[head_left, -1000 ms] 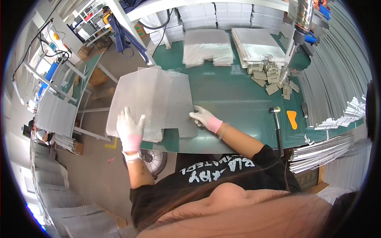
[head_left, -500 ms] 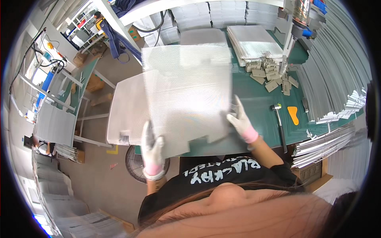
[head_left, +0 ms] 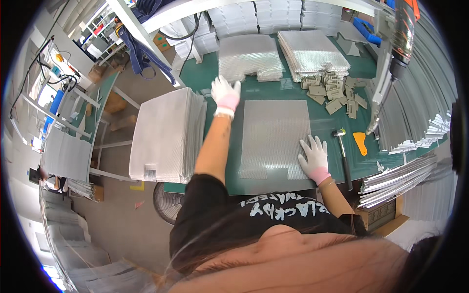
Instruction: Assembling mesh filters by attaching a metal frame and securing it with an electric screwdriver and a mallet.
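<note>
A flat grey metal panel (head_left: 273,136) lies on the green table (head_left: 205,78) in front of me. My right hand (head_left: 313,157), in a white glove with a pink cuff, rests flat on the panel's right lower edge, fingers spread. My left hand (head_left: 225,95), gloved the same way, reaches far out with fingers apart to the near edge of a pile of silvery bubble-wrap sheets (head_left: 249,56). It holds nothing that I can see.
A tall stack of grey panels (head_left: 163,134) stands at the table's left end. A second bubble-wrap stack (head_left: 312,49), several small grey plates (head_left: 334,90), a hammer (head_left: 342,151), an orange scraper (head_left: 360,143) and metal strips (head_left: 400,173) lie right. A fan (head_left: 163,202) stands below.
The panel I held up with both hands now lies flat on the table. My left hand has let go and stretched out to the bubble-wrap pile; my right hand lies on the panel.
</note>
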`<state>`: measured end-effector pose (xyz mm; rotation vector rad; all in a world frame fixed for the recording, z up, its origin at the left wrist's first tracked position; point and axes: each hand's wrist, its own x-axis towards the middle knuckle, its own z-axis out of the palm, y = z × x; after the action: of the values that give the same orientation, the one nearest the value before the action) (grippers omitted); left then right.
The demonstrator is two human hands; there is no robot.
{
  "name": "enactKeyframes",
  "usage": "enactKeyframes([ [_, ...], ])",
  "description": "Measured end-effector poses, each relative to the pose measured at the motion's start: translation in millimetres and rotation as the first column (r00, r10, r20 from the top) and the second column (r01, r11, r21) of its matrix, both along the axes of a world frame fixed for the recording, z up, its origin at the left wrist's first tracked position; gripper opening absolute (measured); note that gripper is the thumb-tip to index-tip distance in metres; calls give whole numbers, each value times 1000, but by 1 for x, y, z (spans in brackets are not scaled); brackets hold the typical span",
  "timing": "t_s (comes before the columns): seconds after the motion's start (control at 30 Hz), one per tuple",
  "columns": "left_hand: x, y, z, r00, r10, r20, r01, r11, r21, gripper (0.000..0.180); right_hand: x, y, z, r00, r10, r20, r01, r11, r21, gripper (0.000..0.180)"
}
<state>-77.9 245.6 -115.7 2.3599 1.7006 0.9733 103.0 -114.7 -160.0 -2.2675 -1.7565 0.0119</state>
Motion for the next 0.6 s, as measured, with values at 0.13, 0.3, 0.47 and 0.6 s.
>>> enactKeyframes([
  [0.13,27,63,25,964,93,-249,-169,937,-307,83,-1,-1,1,1000,-14,-19,14,1000,-1,57],
  [0.3,47,83,34,934,21,-357,-167,908,-384,75,-1,-1,4,1000,-22,-22,22,1000,9,57],
  [0.47,67,66,77,896,67,-440,-71,997,7,67,3,-2,1,999,-42,-32,43,999,8,56],
  [0.6,37,99,83,713,-309,629,223,951,215,64,-3,1,6,999,10,-45,-8,998,57,55],
])
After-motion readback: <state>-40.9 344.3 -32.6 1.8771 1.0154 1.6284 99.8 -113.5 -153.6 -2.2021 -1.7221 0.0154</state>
